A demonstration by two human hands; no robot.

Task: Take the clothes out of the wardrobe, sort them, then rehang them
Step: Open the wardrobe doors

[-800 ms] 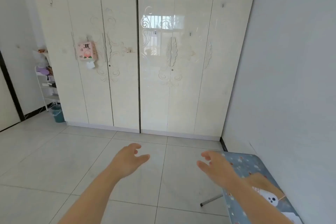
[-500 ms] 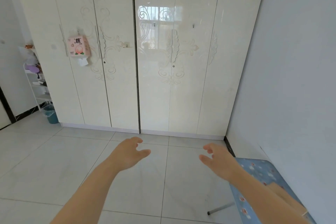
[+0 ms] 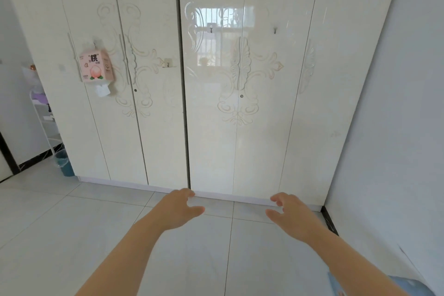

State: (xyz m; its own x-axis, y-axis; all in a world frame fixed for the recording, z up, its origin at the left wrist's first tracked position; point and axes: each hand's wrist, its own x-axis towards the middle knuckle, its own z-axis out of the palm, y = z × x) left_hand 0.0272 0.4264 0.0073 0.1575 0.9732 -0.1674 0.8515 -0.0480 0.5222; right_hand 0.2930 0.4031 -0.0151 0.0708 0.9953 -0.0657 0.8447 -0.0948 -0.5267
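Cream glossy wardrobe [image 3: 216, 127] stands shut straight ahead, clothes hidden inside; its upright handles [image 3: 245, 62] lie above and between left hand [image 3: 177, 210] and right hand [image 3: 292, 215], fingers [image 3: 186, 193] loosely spread, empty.

Your left hand [image 3: 176, 209] and right hand [image 3: 292, 216] out front, apart, fingers loosely spread, holding nothing. Cream wardrobe [image 3: 264, 127] ahead, all doors closed. Pink tissue pack [image 3: 97, 67] hangs on left door. Teal bin [image 3: 64, 163] on tiled floor [image 3: 72, 235] beside wardrobe's left end. White wall [image 3: 396, 127] on your right.
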